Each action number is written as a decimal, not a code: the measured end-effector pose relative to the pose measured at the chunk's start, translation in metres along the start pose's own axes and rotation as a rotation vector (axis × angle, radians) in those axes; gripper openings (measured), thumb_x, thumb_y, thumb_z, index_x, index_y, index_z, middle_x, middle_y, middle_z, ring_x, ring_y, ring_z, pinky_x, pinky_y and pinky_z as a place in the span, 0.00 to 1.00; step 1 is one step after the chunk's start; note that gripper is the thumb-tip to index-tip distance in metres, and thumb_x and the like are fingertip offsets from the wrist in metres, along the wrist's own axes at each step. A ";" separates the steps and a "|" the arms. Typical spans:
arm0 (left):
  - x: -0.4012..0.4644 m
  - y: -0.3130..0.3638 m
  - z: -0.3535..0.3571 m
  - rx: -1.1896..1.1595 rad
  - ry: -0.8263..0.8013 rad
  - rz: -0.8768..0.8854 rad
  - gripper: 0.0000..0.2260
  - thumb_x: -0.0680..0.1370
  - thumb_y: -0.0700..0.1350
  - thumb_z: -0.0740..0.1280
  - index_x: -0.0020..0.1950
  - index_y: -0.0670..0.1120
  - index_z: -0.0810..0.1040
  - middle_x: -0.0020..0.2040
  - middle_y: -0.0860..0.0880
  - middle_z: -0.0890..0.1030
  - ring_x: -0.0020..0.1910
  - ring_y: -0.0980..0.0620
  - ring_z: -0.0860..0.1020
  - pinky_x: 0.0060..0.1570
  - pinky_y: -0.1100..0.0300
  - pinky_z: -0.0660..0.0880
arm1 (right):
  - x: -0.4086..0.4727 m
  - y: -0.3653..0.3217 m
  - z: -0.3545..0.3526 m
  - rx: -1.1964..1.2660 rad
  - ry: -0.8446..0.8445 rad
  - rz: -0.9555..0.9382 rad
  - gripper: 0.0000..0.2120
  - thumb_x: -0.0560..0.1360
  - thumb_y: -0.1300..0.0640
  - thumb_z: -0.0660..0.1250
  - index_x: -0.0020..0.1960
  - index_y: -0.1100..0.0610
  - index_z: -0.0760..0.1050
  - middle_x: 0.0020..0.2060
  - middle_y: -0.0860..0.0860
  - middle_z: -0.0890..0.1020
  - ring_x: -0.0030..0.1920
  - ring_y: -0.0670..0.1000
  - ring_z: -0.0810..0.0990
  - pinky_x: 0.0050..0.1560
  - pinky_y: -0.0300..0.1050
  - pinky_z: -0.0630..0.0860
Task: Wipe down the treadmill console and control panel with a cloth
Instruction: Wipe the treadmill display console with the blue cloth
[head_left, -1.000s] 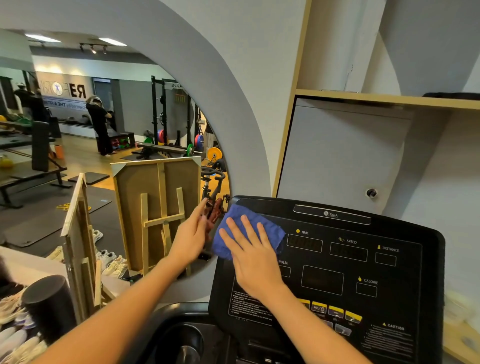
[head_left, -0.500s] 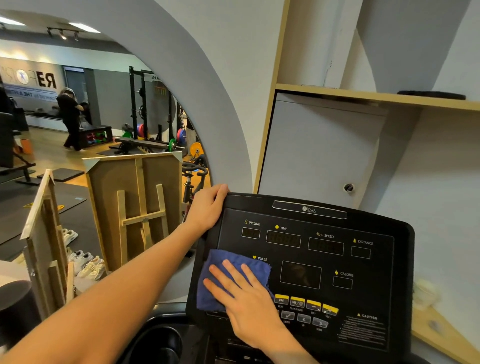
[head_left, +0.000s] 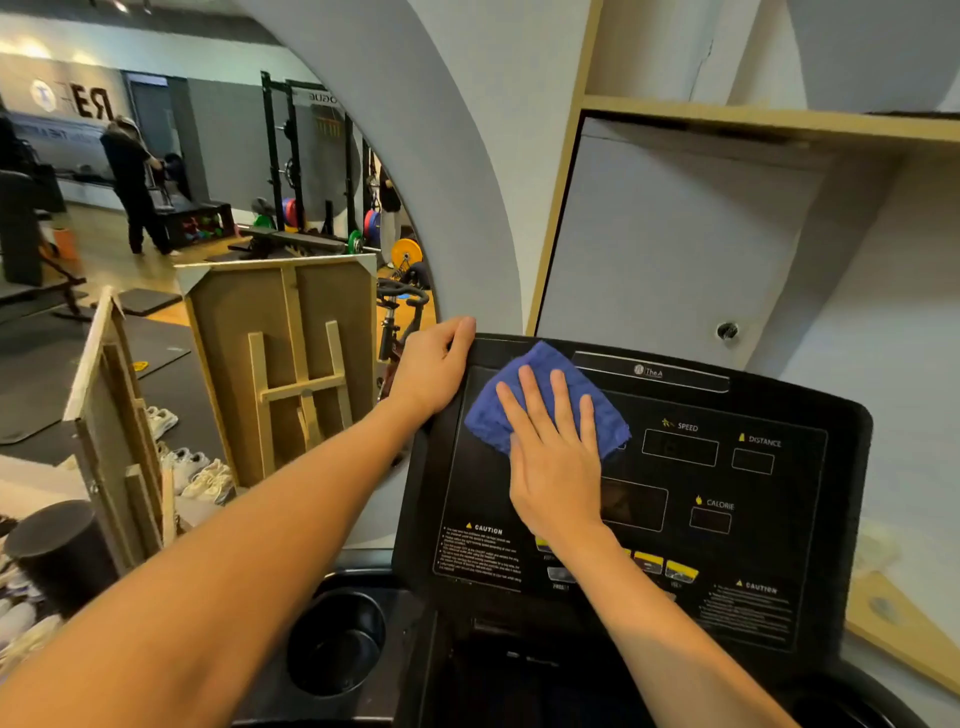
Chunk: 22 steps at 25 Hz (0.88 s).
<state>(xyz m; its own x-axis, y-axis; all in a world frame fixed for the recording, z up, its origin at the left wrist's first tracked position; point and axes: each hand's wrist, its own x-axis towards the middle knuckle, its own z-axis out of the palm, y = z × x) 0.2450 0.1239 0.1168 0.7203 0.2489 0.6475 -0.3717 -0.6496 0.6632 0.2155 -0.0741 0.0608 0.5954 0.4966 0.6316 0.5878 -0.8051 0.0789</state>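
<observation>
The black treadmill console (head_left: 779, 519) fills the lower right, with display windows marked speed, distance and calorie and yellow buttons below. A folded blue cloth (head_left: 540, 379) lies flat on the panel's upper left part. My right hand (head_left: 556, 462) presses on the cloth with fingers spread, covering its lower half. My left hand (head_left: 431, 369) grips the console's upper left corner, thumb over the top edge.
A black cup holder (head_left: 337, 639) sits below the console's left side. Wooden boards and an easel (head_left: 291, 374) stand to the left, with shoes (head_left: 197, 467) on the floor. A wooden shelf (head_left: 753, 117) hangs above. A person stands far off in the gym.
My right hand has slid the cloth from the panel's lower left up to its upper left. My left hand has kept its hold on the corner.
</observation>
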 end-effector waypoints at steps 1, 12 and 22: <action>0.000 -0.001 0.000 0.006 0.005 0.004 0.23 0.83 0.54 0.54 0.39 0.39 0.76 0.34 0.41 0.78 0.35 0.45 0.76 0.38 0.55 0.71 | 0.001 -0.006 0.001 0.003 -0.006 -0.008 0.30 0.79 0.53 0.57 0.80 0.51 0.54 0.80 0.51 0.52 0.79 0.58 0.44 0.76 0.63 0.48; -0.003 0.004 -0.001 0.045 0.000 -0.008 0.23 0.83 0.53 0.53 0.41 0.38 0.75 0.37 0.39 0.78 0.39 0.43 0.76 0.41 0.53 0.69 | -0.070 -0.057 0.030 0.055 -0.283 -0.470 0.28 0.81 0.49 0.57 0.79 0.49 0.56 0.80 0.49 0.53 0.79 0.56 0.41 0.77 0.60 0.42; -0.008 0.013 -0.004 -0.019 -0.021 -0.076 0.24 0.84 0.56 0.52 0.46 0.39 0.78 0.41 0.39 0.80 0.42 0.44 0.78 0.42 0.53 0.73 | -0.139 -0.017 0.025 0.057 -0.383 -0.483 0.24 0.84 0.46 0.50 0.79 0.47 0.56 0.79 0.46 0.56 0.79 0.50 0.43 0.77 0.54 0.41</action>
<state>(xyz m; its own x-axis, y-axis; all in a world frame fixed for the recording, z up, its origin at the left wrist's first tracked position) 0.2320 0.1165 0.1211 0.7587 0.2821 0.5871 -0.3262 -0.6156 0.7173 0.1364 -0.1216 -0.0475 0.4030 0.8903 0.2118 0.8621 -0.4470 0.2385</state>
